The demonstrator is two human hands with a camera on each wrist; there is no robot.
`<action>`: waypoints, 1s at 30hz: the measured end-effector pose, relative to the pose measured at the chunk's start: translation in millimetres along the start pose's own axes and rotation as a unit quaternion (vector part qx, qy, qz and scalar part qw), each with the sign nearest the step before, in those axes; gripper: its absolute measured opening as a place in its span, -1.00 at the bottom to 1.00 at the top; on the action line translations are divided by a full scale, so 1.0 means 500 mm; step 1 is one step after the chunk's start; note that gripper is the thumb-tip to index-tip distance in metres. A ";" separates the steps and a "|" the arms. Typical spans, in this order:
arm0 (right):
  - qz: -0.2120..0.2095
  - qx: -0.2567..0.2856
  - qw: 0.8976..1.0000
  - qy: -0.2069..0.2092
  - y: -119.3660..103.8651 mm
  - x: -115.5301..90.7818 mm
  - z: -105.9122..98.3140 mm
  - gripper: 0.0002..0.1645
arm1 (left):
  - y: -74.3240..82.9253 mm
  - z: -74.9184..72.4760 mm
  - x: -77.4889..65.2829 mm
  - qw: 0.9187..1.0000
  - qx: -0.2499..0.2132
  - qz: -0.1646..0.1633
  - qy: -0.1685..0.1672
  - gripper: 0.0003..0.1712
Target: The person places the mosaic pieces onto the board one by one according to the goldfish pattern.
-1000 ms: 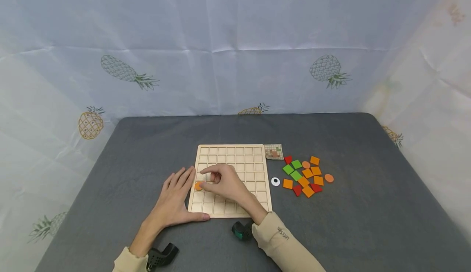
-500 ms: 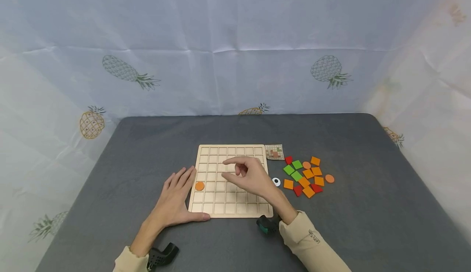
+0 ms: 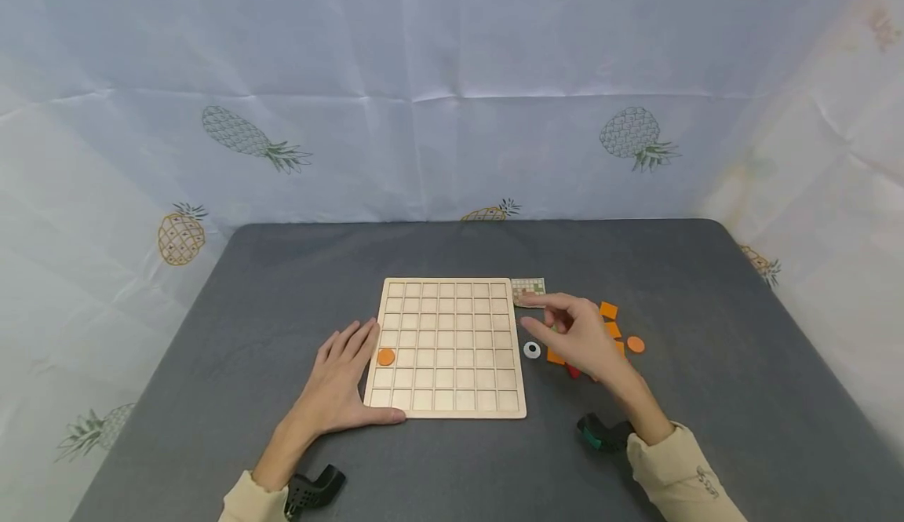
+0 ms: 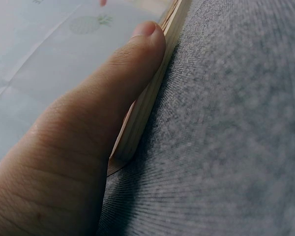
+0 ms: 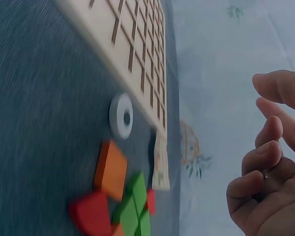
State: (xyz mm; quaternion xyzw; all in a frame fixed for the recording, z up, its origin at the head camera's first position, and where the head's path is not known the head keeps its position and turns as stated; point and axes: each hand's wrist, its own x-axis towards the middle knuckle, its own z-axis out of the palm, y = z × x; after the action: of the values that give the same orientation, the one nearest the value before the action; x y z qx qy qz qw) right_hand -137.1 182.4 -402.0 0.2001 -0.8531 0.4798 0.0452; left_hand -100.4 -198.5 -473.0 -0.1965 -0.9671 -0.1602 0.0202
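Observation:
A pale wooden grid board (image 3: 448,420) lies flat on the grey table. My left hand (image 3: 337,392) rests at its near left corner, fingers stretched along the left side and thumb on the front edge; the left wrist view shows that thumb (image 4: 132,64) against the board's side. One orange disc (image 3: 385,357) sits in a left-column cell. Over the loose pieces to the right hovers my right hand (image 3: 582,337), thumb and forefinger apart, other fingers curled, nothing held. Beneath and around it are orange squares (image 5: 111,169), green pieces (image 5: 129,211) and red pieces (image 5: 91,211), partly hidden in the head view.
A white ring with a dark centre (image 3: 532,350) lies just right of the board. At the board's far right corner is a small printed pattern card (image 3: 527,286), partly behind the right fingers. Another orange disc (image 3: 636,344) lies right of the pile. A pineapple-print cloth (image 3: 424,161) hangs behind.
My right hand has left the orange disc in its cell and moved right, across the board to above the loose pieces. The left hand stays at the board's corner.

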 end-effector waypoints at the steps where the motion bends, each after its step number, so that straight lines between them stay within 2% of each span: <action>1: 0.004 -0.005 1.000 0.006 0.003 -0.007 -0.010 -0.67 | 0.000 0.000 0.000 1.000 0.000 0.000 0.000 0.59; 13: 0.064 -0.076 0.995 0.033 0.063 -0.070 -0.078 -0.69 | 0.000 0.003 0.000 1.000 0.000 -0.001 0.000 0.59; 20: 0.063 -0.088 0.992 0.063 0.099 -0.108 -0.120 -0.69 | 0.004 0.002 0.001 1.000 0.001 -0.001 -0.001 0.59; 25: 0.087 -0.123 0.985 0.085 0.123 -0.130 -0.150 -0.67 | 0.005 0.002 0.002 1.000 -0.002 -0.001 -0.003 0.60; 30: 0.117 -0.147 0.979 0.079 0.142 -0.140 -0.169 -0.61 | 0.003 0.002 0.001 1.000 -0.005 -0.003 0.000 0.60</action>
State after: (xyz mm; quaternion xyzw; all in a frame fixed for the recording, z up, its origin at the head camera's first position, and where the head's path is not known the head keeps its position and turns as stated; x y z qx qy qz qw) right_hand -110.2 306.6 -432.3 0.0520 -0.9255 0.3656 0.0845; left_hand -100.0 -196.6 -473.4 -0.1936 -0.9670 -0.1647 0.0193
